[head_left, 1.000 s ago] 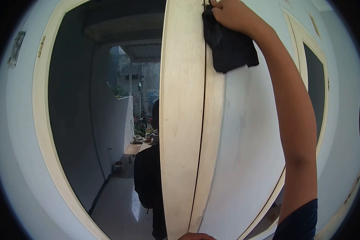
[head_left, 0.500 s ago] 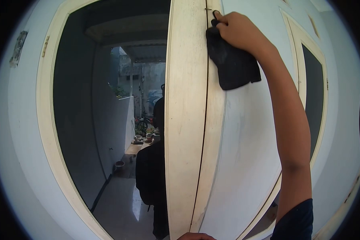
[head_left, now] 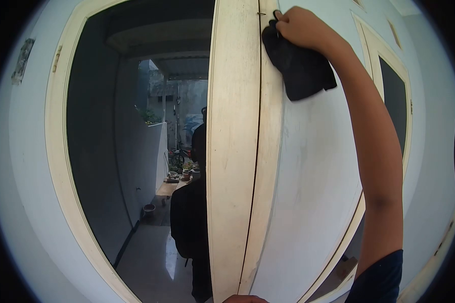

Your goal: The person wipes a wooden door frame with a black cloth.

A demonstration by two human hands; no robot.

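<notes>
A black fabric cloth [head_left: 302, 70] is gripped in the right hand [head_left: 301, 28], whose fingers are curled shut around the cloth's upper end. The hand is raised high, near the top of the view. The cloth is pressed against a narrow cream-painted wooden upright [head_left: 269, 166], just beside a thin dark seam. The loose lower part of the cloth hangs down and to the right, over a pale blue-white painted wall [head_left: 313, 192]. The right arm is stretched up from the lower right, and a dark blue sleeve [head_left: 379, 278] is seen at its base.

The left hand [head_left: 245, 299] is shown only as a sliver at the bottom edge, at the foot of the upright. Whether it is open or closed cannot be told.

Left of the seam a broader cream-painted wooden post [head_left: 231, 151] is seen, scuffed with faint dark marks. Beyond it a large dark glass pane [head_left: 96, 151] is set in a cream frame. Within the pane a narrow passage is shown, with a white side wall, a glossy pale floor [head_left: 146, 257] and potted plants [head_left: 179, 169] far back. A dark figure [head_left: 189, 222] is partly hidden behind the post; whether it is a reflection cannot be told. At the far right a second dark pane in a cream frame [head_left: 392, 101] is seen, well apart from the cloth.
</notes>
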